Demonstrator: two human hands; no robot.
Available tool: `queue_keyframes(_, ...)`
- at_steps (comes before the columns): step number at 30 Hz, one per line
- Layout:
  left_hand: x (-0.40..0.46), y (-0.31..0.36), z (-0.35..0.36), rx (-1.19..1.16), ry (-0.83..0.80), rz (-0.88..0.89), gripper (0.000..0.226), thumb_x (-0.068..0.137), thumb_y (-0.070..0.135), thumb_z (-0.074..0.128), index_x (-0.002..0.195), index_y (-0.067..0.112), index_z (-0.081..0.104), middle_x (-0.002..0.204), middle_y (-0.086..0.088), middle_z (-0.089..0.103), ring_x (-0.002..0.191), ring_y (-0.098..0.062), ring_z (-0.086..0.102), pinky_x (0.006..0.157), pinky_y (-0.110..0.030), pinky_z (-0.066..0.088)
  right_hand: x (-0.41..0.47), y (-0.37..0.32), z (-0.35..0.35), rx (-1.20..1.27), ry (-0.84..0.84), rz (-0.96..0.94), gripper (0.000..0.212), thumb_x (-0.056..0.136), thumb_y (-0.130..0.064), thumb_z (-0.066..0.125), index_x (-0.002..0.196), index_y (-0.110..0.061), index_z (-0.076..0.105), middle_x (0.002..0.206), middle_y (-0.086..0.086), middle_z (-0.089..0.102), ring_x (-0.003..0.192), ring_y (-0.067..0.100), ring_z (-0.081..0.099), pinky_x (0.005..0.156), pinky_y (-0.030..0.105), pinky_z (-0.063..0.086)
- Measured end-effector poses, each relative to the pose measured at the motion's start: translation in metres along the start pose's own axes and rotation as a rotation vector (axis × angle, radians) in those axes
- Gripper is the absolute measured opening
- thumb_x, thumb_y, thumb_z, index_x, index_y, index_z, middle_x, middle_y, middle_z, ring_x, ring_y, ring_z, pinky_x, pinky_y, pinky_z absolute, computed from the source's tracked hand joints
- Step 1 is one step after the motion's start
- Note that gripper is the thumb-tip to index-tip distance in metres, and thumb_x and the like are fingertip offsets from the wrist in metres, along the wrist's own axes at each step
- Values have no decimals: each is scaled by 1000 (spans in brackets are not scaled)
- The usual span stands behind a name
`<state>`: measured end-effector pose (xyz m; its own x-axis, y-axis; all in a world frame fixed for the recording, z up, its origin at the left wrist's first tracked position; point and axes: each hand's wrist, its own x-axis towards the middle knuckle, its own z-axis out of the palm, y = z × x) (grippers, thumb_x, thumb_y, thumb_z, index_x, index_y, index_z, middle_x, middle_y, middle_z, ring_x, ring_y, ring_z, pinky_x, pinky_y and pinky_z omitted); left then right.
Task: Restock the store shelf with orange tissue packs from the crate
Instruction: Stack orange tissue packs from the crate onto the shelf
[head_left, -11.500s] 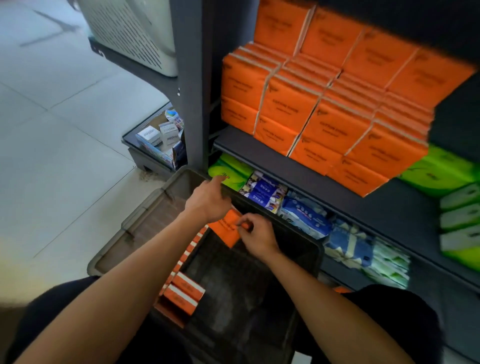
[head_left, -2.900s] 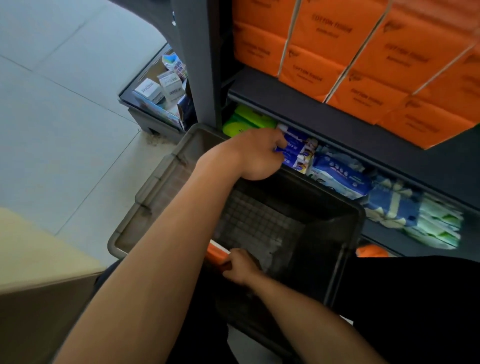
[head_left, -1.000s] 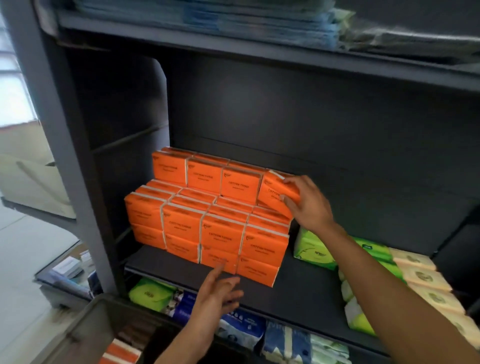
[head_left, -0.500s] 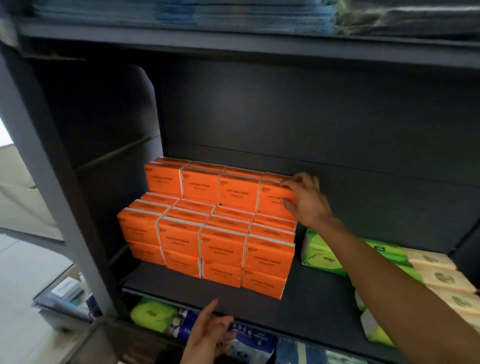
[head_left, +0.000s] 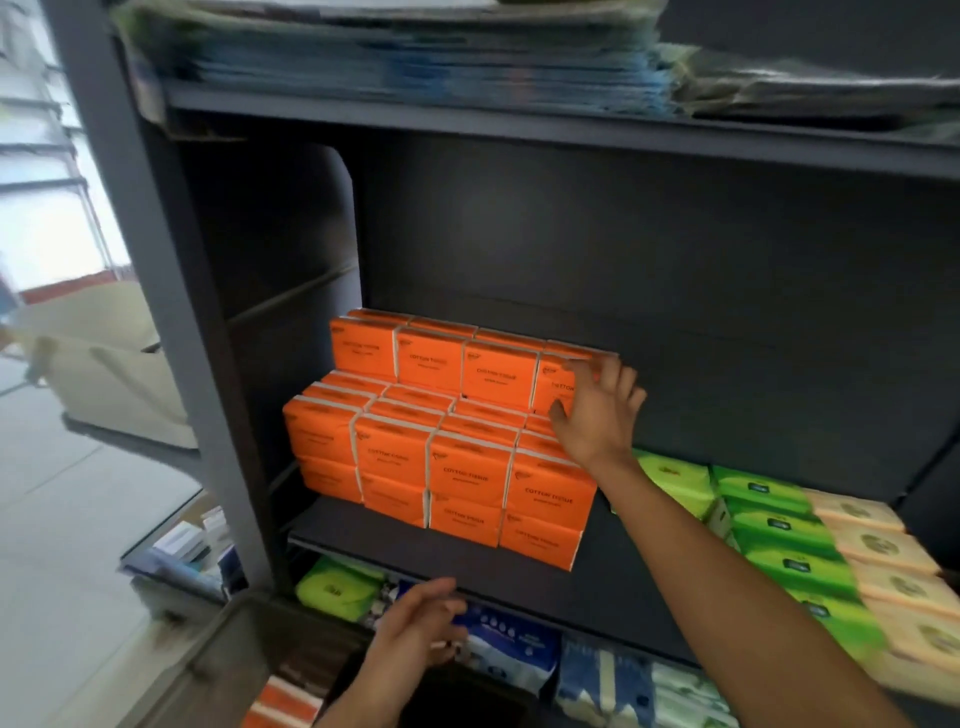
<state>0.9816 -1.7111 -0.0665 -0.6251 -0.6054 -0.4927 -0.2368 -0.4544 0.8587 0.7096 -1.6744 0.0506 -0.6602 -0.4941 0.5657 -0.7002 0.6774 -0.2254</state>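
My right hand (head_left: 597, 405) rests fingers spread, apparently letting go, on the last soft rectangular orange tissue pack (head_left: 558, 387) at the top row's right end on the dark metal shelf (head_left: 467, 561). My empty, open left hand (head_left: 421, 623) drops toward the grey plastic crate (head_left: 218, 670); next comes gripping another pack.

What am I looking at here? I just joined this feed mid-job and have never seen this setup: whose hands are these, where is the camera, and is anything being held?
There is no machine: a person works bare-handed, and the single camera sits on their head, looking forward and down. The right hand rests with its fingers spread against the top right orange tissue pack of the stepped orange stack on the dark shelf; it does not appear to grip it. The left hand hangs open and empty below, above the crate, where another orange pack shows. Green packs sit right of the stack.
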Motion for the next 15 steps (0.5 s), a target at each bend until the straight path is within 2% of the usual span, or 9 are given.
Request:
queue_keyframes(2,-14,-1,-11,29,-23,63,17,100,18,54,113,17,65,107,-8,73,89,-23,71,84,-36,51,-19,-13,2,118,55,-70,39,81,-30,68,119,-22,64,119,8,53,113,31,44,93,44,39)
queue_keyframes(5,-23,-2,-22,46,-31,137,18,100,14,52,111,13,66,106,-11,73,87,-21,70,77,-31,51,-49,-34,6,316,135,-161,18,82,-22,66,99,-19,71,99,1,61,99,24,54,79,37,49)
queue_keyframes(10,-32,0,-42,56,3,190,17,100,13,53,111,15,65,93,-2,76,81,-13,71,74,-27,52,-105,-75,20,471,72,-235,9,85,-19,64,91,-18,70,92,-4,64,92,18,59,73,35,51)
queue_keyframes(15,-30,-2,-74,147,38,204,17,101,16,51,103,17,68,93,-2,74,84,-16,69,75,-27,49,-169,-111,43,629,-58,-229,4,87,-18,64,88,-19,68,82,-8,59,76,12,56,66,32,48)
